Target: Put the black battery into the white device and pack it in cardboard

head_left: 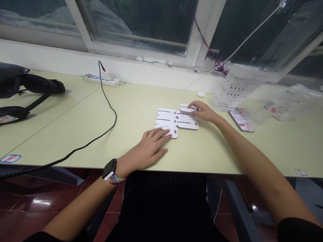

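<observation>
White rounded cards lie in two columns on the table, each printed with a black line and a "W"-like mark. My left hand (151, 144) rests flat with fingers spread over the nearest card (174, 132) of the left column. Beyond it in that column lie a middle card (165, 120) and a far card (166, 112). My right hand (203, 111) grips a white card (185, 107) between thumb and fingers at the far end of the right column, slightly above a partly covered card. Closer to me in that column is a thicker-looking card or small stack (187, 124).
White boxes (227, 95) are stacked at the back right, beside a flat blurred packet (241, 119) and clear plastic bags (290, 101). A small white oval object (201, 94) lies near the wall. To the left are a power strip (103, 80), a black cable (114, 121) and a black bag (32, 87).
</observation>
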The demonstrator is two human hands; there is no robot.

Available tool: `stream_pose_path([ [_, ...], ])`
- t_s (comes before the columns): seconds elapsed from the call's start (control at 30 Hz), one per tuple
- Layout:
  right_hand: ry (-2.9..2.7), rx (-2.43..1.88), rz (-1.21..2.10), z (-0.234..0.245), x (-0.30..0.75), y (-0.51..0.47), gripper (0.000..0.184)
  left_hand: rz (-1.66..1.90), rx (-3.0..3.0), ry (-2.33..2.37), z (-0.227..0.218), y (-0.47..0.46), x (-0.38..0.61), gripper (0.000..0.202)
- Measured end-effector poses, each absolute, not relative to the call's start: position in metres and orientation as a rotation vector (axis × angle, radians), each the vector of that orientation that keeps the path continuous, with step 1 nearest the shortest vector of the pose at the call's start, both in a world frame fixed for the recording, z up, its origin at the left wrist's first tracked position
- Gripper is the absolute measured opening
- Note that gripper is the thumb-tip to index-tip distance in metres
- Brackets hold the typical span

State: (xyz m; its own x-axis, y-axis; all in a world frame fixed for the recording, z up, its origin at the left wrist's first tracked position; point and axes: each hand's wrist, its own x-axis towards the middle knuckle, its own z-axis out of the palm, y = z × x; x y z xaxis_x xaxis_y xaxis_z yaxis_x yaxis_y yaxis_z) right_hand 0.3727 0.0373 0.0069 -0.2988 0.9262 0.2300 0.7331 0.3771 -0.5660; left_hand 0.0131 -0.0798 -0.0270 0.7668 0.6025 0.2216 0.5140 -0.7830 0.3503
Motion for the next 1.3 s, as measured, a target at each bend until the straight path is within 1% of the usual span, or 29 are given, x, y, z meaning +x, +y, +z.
stream_pose_path([
  [0.23,-2.087,-1.492,0.561,-0.009,0.361,0.069,0.036,0.477,2.691,0.871,-0.029,-0.080,0.013,0.056],
  [0.47,-2.020,-1.579,0.476,-0.019,0.359,0.061,0.044,0.471,2.722,0.881,-0.031,-0.079,0.013,0.056],
  [0.63,-2.036,-1.661,0.331,-0.026,0.342,0.042,0.057,0.459,2.729,0.883,-0.030,-0.079,0.013,0.055],
  [0.73,-2.125,-1.727,0.346,-0.032,0.329,0.035,0.068,0.457,2.729,0.882,-0.029,-0.079,0.013,0.054],
  [0.8,-2.173,-1.771,0.358,-0.035,0.323,0.032,0.072,0.453,2.732,0.881,-0.029,-0.079,0.013,0.055],
  [1.3,-2.213,-1.900,0.376,-0.027,0.304,-0.029,0.075,0.462,2.725,0.898,-0.033,-0.078,0.013,0.053],
])
